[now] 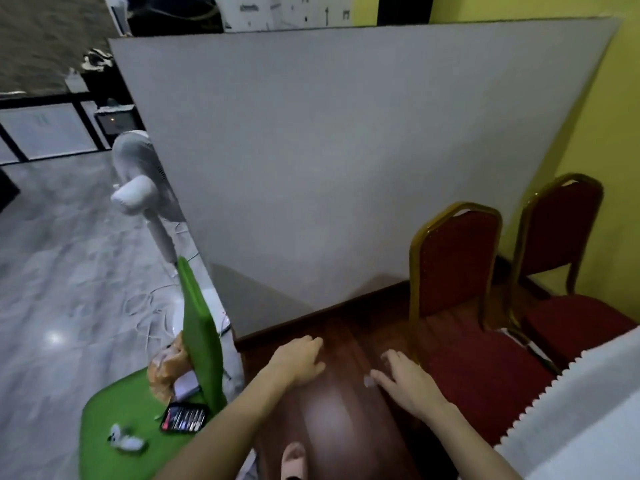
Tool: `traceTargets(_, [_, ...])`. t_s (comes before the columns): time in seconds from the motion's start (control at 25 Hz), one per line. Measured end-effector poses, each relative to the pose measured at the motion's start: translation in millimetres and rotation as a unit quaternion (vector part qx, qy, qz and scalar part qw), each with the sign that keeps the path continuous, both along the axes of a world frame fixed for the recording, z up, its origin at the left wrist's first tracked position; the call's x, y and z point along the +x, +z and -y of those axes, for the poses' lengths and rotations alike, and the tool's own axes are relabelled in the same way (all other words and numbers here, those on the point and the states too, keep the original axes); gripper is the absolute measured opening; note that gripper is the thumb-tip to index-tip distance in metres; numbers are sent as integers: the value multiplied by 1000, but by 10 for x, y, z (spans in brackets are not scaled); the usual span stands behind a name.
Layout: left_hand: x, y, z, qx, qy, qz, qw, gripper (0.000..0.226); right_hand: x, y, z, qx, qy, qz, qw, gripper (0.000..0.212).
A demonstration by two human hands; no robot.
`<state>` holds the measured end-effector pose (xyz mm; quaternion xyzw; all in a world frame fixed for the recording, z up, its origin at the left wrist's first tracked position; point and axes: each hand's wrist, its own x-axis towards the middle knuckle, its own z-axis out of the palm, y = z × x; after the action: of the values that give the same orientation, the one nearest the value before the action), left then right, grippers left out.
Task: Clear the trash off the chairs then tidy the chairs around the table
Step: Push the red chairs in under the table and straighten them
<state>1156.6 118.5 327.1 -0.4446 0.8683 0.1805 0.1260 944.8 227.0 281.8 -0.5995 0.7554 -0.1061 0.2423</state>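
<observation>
No text, label, brand or number can be read anywhere; the markings on the white boxes (277,10) at the top are too blurred to make out.

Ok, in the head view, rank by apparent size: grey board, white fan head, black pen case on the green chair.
1. Grey board, by far the largest.
2. White fan head.
3. Black pen case, smallest, though nearer the camera.

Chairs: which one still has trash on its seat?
The green chair at lower left: packets and scraps lie on its seat. Both red chairs' visible seats look bare.
</observation>
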Motion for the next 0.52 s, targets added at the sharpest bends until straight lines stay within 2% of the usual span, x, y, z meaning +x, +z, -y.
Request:
traceTargets(0.2, [-381, -30, 1626, 15, -66, -14, 998, 41, -516, 168, 1369, -19, -118, -4, 993, 46])
traceTargets(0.32, [-822, 87, 2616, 3, -157, 7, 988, 39, -896, 464, 2091, -49, -190, -17, 980, 47])
traceTargets(0.44, [-1481, 294, 3317, -9, -231, 13, 973, 40, -1270, 640, 2456, -75, -276, -10, 958, 46])
traceTargets(0.52, [-1830, 421, 3492, -14, -274, -5, 962, 37, -1391, 661, 2525, -115, -310, 10, 944, 39])
